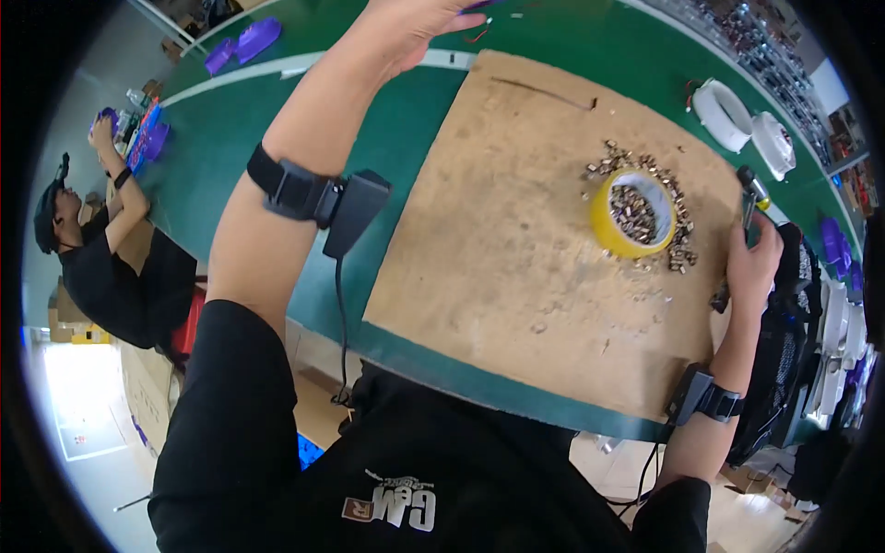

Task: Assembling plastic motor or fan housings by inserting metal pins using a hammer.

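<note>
My left hand [419, 23] reaches to the far edge of the view, where it is partly cut off. Its fingers close against a purple plastic part [477, 5], of which only a sliver shows. At the right side of the brown board [498, 212], my right hand [754, 256] is closed around a slim metal hand tool [748, 210]; its kind is hard to make out. Left of that hand stands a yellow tape-roll ring [608, 221] filled with small metal pieces [633, 212]. More of these pieces lie loose around the ring.
A thin dark strip [544, 92] lies on the board. White round housings [722, 115] stand at the far right, purple parts [258, 39] at the far left. A black bag [784, 341] is beside my right arm. Another person [115, 249] works at the left.
</note>
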A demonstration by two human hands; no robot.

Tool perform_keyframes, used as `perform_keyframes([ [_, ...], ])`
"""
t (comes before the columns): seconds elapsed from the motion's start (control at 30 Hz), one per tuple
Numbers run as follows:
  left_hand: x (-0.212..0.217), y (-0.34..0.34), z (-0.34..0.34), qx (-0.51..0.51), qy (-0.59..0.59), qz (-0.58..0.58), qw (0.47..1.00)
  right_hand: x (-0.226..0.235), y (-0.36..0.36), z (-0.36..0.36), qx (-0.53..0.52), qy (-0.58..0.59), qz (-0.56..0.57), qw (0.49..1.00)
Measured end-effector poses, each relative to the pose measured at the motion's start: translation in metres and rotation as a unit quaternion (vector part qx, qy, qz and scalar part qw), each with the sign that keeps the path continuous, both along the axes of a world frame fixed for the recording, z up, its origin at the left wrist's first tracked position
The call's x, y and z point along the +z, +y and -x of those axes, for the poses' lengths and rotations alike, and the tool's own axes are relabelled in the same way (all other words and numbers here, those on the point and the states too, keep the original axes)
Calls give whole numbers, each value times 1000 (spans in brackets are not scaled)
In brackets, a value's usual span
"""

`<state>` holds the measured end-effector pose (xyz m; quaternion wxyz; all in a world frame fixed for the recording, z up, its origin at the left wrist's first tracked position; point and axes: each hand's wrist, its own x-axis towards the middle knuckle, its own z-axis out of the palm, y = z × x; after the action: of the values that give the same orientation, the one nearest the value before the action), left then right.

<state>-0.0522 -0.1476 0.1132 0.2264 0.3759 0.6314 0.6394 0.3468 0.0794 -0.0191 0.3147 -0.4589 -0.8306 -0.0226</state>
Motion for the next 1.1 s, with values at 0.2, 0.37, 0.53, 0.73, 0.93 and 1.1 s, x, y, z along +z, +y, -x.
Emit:
perform_keyframes([
  [0.2, -51, -75, -68, -62, 184, -91, 977, 26, -59, 48, 131, 172, 31, 976],
  [0.37, -72, -107, -101, -51, 394, -120, 910, 48, -123, 74, 280, 183, 2, 942],
  [0.53, -85, -114, -105, -113, 353, -120, 921, 69, -172, 87, 406, 164, 0, 899],
  [0.73, -90, -115, -102, -130, 340, -121, 924, 84, -199, 93, 400, 153, 16, 903],
  [0.93, -94, -117, -108, -76, 421, -150, 891, 86, -203, 95, 379, 96, 37, 920],
  [1.1, -94, -113, -110, -23, 531, -179, 828, 79, -201, 92, 358, 84, 51, 929],
])
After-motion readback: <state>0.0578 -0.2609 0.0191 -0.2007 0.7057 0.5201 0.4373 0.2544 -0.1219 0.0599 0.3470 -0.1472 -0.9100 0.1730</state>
